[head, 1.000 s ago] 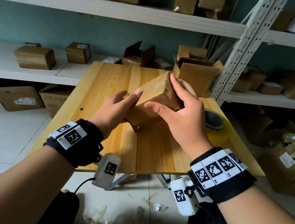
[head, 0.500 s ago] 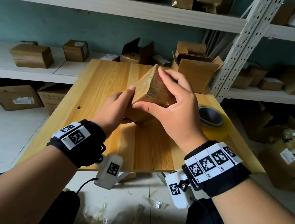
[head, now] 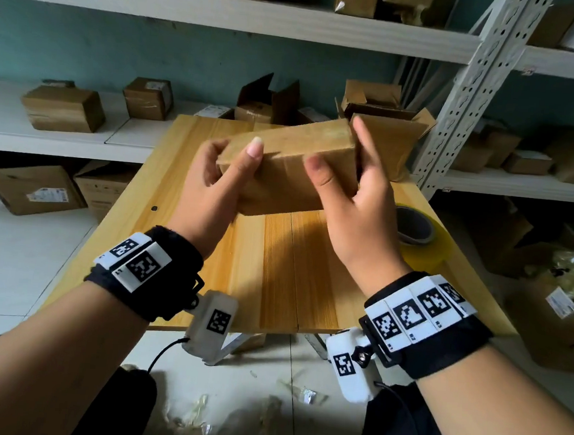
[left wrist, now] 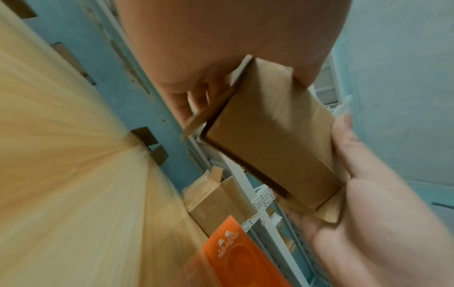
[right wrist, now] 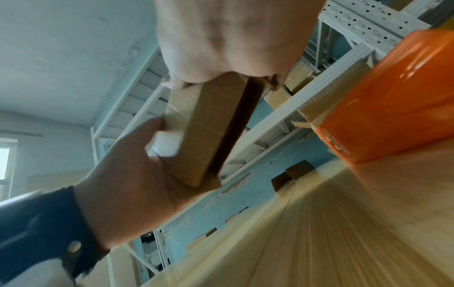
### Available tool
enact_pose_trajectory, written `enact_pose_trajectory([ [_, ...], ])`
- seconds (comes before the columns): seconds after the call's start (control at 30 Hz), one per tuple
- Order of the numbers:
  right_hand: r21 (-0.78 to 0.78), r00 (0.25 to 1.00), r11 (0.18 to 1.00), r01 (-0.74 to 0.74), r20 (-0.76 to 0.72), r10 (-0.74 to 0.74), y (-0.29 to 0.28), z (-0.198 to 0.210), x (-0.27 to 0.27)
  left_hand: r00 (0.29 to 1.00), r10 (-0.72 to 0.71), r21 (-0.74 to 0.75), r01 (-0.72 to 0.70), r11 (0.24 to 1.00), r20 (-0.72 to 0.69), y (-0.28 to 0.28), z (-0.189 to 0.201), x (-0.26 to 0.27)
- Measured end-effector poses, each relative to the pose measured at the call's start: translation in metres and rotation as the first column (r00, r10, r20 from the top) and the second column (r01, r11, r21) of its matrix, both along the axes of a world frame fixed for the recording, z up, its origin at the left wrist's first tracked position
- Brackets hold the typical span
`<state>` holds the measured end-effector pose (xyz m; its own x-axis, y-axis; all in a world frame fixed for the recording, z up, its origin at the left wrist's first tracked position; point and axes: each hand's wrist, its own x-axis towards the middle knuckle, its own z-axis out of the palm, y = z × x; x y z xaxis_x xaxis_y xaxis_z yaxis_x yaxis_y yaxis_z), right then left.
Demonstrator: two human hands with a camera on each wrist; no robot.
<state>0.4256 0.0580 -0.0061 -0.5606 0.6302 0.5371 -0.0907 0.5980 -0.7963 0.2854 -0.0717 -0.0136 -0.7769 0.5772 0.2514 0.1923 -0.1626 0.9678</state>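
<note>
While we hold it aloft, box: centre of frame, long side roughly level, clear of the table.
Left hand: we grip the left end, thumb on the top edge, fingers curled round behind.
Right hand: we clasp the right end, thumb in front, fingers behind.
Flap: ajar at one end, by our left fingers.
Handling: in our judgement, we should pin that flap shut, turn slowly, and set down left of the tape.
</note>
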Motion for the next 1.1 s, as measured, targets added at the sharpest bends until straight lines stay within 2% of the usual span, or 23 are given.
enact_pose_trajectory([
  [0.1,-0.143,0.999,0.989,-0.034,0.006,0.035,0.0,-0.001,-0.002,0.999,-0.029,0.09,0.033,0.995,-0.046,-0.005,0.002,0.001],
  [0.37,-0.111,0.998,0.993,-0.035,-0.046,0.03,-0.004,0.0,-0.005,0.988,-0.157,0.075,0.158,0.985,-0.01,-0.012,0.008,-0.006],
  [0.5,-0.188,0.999,0.981,0.045,-0.006,-0.047,-0.013,0.004,-0.003,0.985,-0.168,0.068,0.17,0.983,-0.031,-0.015,0.008,-0.005],
  [0.67,-0.292,0.977,0.954,0.075,0.213,-0.012,-0.017,0.015,0.0,0.992,-0.125,-0.071,0.122,0.99,-0.031,-0.014,0.004,-0.004],
  [0.77,-0.314,0.935,0.941,0.125,0.354,-0.006,-0.017,0.017,-0.005,0.985,-0.117,-0.124,0.133,0.983,0.128,-0.012,0.005,-0.009],
  [0.83,-0.333,0.907,0.932,0.145,0.421,0.009,-0.018,0.017,-0.006,0.979,-0.116,-0.114,0.136,0.984,0.167,-0.012,0.008,-0.01],
  [0.9,-0.352,0.91,0.925,0.145,0.414,0.015,-0.018,0.017,-0.007,0.987,-0.095,-0.094,0.108,0.99,0.133,-0.011,0.01,-0.011],
  [1.1,-0.378,0.963,0.921,0.093,0.27,0.013,-0.017,0.018,-0.007,0.985,0.002,0.006,-0.001,1.0,-0.174,-0.012,0.007,-0.01],
])
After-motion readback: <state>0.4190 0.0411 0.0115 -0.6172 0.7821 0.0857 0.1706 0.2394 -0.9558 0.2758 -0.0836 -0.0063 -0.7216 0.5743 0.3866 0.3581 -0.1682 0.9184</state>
